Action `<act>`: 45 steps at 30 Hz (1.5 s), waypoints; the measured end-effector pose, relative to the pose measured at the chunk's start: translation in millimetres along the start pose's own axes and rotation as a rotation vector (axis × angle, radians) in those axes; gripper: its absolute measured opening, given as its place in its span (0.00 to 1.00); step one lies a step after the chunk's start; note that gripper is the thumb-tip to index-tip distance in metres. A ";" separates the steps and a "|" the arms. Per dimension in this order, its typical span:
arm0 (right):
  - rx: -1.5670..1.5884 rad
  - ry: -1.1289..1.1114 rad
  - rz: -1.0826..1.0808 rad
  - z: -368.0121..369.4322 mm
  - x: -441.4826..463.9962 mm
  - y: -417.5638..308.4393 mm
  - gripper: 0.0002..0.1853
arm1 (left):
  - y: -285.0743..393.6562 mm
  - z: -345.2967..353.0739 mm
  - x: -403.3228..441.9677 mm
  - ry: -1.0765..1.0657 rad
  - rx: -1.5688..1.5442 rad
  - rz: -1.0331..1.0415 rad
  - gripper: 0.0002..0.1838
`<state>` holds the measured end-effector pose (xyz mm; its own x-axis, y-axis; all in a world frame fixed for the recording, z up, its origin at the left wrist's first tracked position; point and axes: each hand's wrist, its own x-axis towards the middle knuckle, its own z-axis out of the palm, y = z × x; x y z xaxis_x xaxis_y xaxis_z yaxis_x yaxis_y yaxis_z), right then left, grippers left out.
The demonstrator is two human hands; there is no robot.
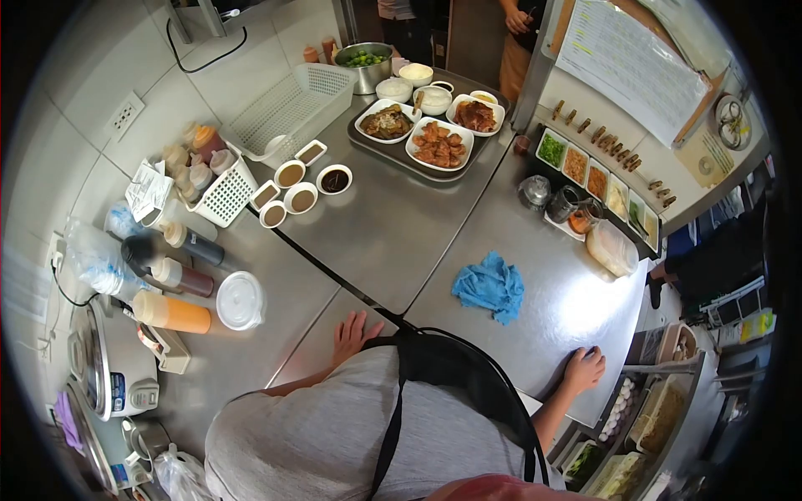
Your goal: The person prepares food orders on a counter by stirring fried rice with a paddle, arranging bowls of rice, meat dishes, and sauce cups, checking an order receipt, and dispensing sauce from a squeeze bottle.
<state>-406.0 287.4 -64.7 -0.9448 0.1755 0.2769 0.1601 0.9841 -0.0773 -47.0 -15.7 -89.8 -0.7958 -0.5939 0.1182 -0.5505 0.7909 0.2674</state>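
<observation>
My left hand point(354, 336) lies on the steel counter point(393, 250) near my body, its fingers spread and nothing in it. On the right, my right hand point(585, 369) rests on the counter near its edge, fingers slightly bent and apart, with no object seen in it. A crumpled blue cloth point(489, 286) lies between and beyond my hands. Farther off, a tray point(455, 174) bears a dish of reddish chunks point(439, 145), a dish with dark food point(387, 122), another meat dish point(475, 115) and bowls of rice point(434, 99).
Small sauce bowls point(301, 198) stand left of the tray. Squeeze bottles point(171, 311), a round lidded tub point(241, 301) and a white basket point(223, 194) line the left. Garnish containers point(596, 180) and jars point(563, 203) stand right. Two people point(515, 58) stand beyond the counter.
</observation>
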 end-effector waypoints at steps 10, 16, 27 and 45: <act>0.014 0.005 0.009 -0.2 -0.4 -0.3 0.21 | 1.0 -3.8 1.0 -0.029 0.007 -0.009 0.30; -0.002 -0.009 0.017 -1.2 1.1 -2.8 0.21 | 7.6 -9.5 3.2 0.056 -0.015 -0.028 0.25; 0.012 0.013 0.003 -0.6 -0.7 -1.3 0.21 | 4.7 -6.1 0.9 0.054 0.017 0.006 0.28; 0.004 -0.014 0.008 -1.8 0.7 -1.8 0.21 | 5.3 -9.3 1.8 0.042 0.017 0.024 0.29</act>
<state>-406.4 285.8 -62.6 -0.9474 0.1833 0.2624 0.1669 0.9824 -0.0838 -49.1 -14.0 -79.3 -0.7980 -0.5798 0.1647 -0.5356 0.8074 0.2473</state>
